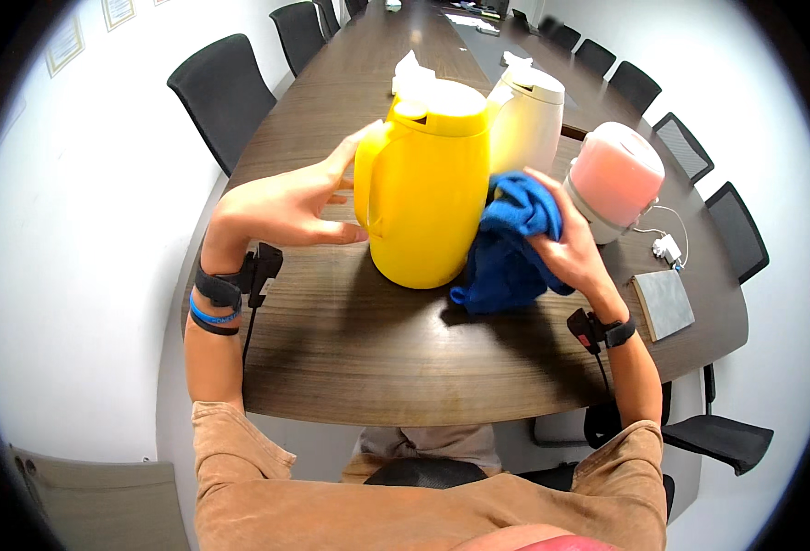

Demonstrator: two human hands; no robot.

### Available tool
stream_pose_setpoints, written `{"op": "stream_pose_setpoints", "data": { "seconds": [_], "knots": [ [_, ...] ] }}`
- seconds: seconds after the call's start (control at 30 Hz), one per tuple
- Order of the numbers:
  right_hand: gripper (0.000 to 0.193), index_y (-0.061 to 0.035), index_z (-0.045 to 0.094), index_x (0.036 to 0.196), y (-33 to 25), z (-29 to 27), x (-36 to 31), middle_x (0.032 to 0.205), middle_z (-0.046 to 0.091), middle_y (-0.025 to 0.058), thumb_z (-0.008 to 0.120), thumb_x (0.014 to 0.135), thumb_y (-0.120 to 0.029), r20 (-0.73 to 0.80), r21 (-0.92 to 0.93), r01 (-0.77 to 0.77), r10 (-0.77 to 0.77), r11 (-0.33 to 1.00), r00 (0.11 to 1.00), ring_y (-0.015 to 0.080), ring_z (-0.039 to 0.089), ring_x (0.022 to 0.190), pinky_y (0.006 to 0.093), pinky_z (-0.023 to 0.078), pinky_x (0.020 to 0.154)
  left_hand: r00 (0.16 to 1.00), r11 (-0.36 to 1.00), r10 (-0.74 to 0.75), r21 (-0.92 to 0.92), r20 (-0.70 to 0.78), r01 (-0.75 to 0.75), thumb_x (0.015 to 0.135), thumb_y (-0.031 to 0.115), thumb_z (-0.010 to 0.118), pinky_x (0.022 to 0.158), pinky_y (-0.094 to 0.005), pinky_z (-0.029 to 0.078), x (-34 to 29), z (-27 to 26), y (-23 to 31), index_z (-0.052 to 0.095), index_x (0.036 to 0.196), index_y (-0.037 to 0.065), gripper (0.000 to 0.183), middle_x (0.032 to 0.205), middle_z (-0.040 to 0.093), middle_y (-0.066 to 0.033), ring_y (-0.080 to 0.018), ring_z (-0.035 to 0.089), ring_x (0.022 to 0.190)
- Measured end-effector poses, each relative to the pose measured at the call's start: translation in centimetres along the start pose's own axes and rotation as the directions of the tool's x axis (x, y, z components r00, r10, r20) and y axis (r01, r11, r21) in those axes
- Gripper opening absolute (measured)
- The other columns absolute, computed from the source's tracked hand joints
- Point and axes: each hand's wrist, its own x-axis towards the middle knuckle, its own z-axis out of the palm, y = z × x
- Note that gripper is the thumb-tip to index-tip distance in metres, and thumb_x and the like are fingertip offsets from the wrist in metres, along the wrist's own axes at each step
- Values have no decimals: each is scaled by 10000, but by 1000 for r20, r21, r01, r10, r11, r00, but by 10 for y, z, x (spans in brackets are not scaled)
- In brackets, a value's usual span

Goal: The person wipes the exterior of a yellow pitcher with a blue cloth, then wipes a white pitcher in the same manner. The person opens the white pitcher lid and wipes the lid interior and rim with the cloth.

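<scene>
Yellow vacuum jug: upright, around the center of the frame, handle on its left side
Left hand: thumb and fingers spread pretty wide by that handle, can't tell if they're touching
Blue cloth: bunched up, just right of the yellow jug
Right hand: holding the cloth
Neighbors: white jug, pink-and-white lidded container, upper right
</scene>
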Motion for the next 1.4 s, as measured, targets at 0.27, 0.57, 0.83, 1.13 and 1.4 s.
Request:
{"op": "stream_pose_setpoints", "data": {
  "seconds": [0.27,0.57,0.83,1.13,1.4],
  "knots": [
    [701,-131,469,1522,-50,19,52,1445,566,137,796,925,-299,-207,195,412,-373,890,904,294,585,1308,425,483,1131,977,991,132,50,-168,-125,760,295,939,1271,-524,253,9,-5,2,-12,1670,185,1321,1678,260,-212,-395,327,1531],
    [966,-153,399,1567,-63,37,81,1449,517,171,924,756,-196,-31,36,385,-384,922,923,348,521,1369,459,465,1146,902,939,288,278,-321,-201,663,369,977,1269,-558,265,21,-1,-8,100,1671,205,1345,1698,242,-173,-358,248,1568],
    [1346,-35,30,1628,-3,75,59,1600,304,324,976,688,-219,255,-110,165,-133,980,958,431,380,1485,472,325,1249,898,960,224,245,-378,-137,668,264,982,1240,-579,320,21,2,-13,109,1671,207,1331,1703,199,-165,-366,259,1558],
    [1117,41,256,1546,29,61,72,1377,584,325,903,752,-405,461,-86,69,-22,994,887,424,578,1321,450,452,1152,933,962,130,272,-337,-35,717,126,952,1137,-513,491,9,-9,7,166,1672,215,1240,1567,376,-179,-381,538,1367],
    [802,-67,431,1481,17,47,78,1296,642,245,853,817,-220,266,-47,258,-236,965,934,415,625,1237,487,496,1104,873,929,79,353,-481,111,778,82,906,993,-411,601,18,-5,-1,289,1649,238,1079,1466,479,-178,-291,677,1155]
  ]
}}
